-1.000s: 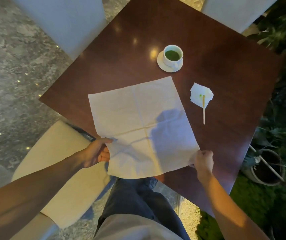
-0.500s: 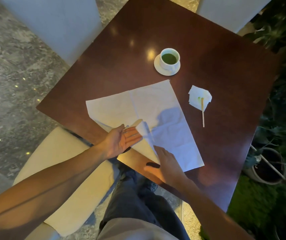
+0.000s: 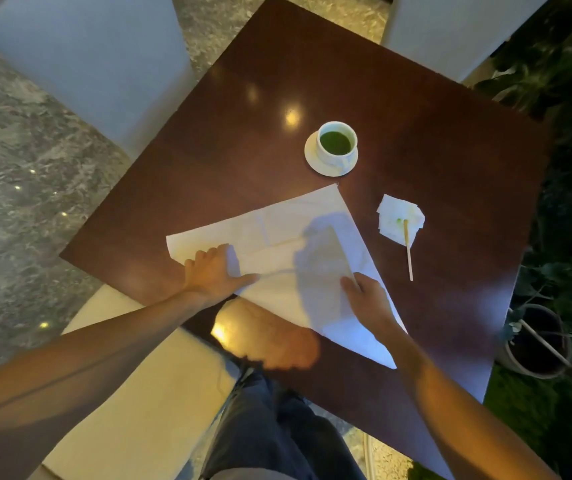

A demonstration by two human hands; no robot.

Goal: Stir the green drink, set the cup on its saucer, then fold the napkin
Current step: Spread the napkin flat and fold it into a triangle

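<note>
A: What's nearest you?

B: Your two hands, both on the one large napkin (image 3: 312, 271). Your left hand (image 3: 213, 273) lies flat and spread, palm down, pressing the napkin near its left corner. Your right hand (image 3: 367, 299) rests on the folded-over flap, fingers curled at its edge; I cannot tell whether you pinch it or only press.

A: How does the napkin lie?

B: Folded on a diagonal, a rough triangle on the dark table (image 3: 433, 150). Its near right corner stops short of the table's near edge; bare wood shows between the fold and your lap.

A: And beyond?

B: To the right, one wooden stirrer (image 3: 408, 249) lies with its far tip on one small wad of tissue (image 3: 398, 220), stained green, apart from the napkin. Farther still, one cup (image 3: 337, 142) of green drink sits on its one saucer (image 3: 312, 157), just past the napkin's far corner. Open tabletop lies around it.
</note>
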